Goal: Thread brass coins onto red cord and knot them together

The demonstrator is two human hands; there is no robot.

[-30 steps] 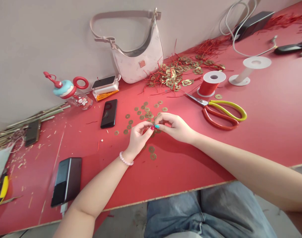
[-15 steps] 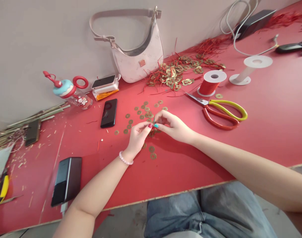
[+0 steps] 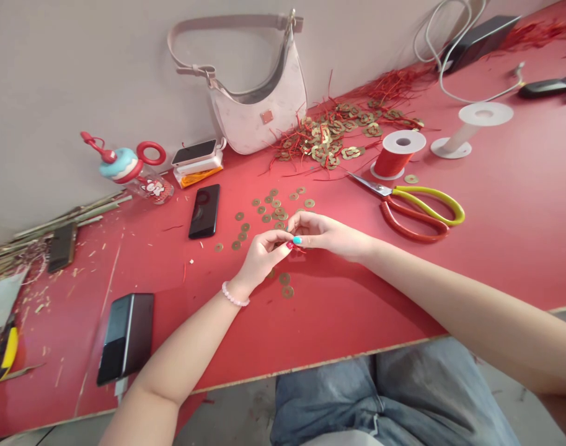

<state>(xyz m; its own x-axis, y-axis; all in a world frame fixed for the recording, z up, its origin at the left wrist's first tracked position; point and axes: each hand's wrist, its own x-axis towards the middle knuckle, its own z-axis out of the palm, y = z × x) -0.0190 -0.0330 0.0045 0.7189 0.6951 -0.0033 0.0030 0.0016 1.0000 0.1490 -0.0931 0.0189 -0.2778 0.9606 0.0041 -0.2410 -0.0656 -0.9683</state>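
Note:
My left hand (image 3: pixel 264 257), with a pink bead bracelet on its wrist, is closed in a pinch over the middle of the red table. Thumb to thumb with it, my right hand (image 3: pixel 327 235) pinches at the same spot. A short piece of red cord (image 3: pixel 301 249) sticks out between the fingertips. Whether a coin is also held there is hidden by the fingers. Loose brass coins with holes (image 3: pixel 266 218) lie scattered just beyond and left of the hands. A few more coins (image 3: pixel 287 291) lie nearer to me, below the hands.
Yellow-and-red-handled scissors (image 3: pixel 417 214) lie right of my hands, by a spool of red cord (image 3: pixel 394 162) and a bare white spool (image 3: pixel 468 133). Coins tied with red cord (image 3: pixel 329 139) are heaped before a pale handbag (image 3: pixel 264 118). Phones (image 3: pixel 204 210) and a cup (image 3: pixel 145 179) stand left.
Both hands have shifted slightly right and toward me, still pinched together. My right fingers are more closed, and a red cord end now shows below the thumbs.

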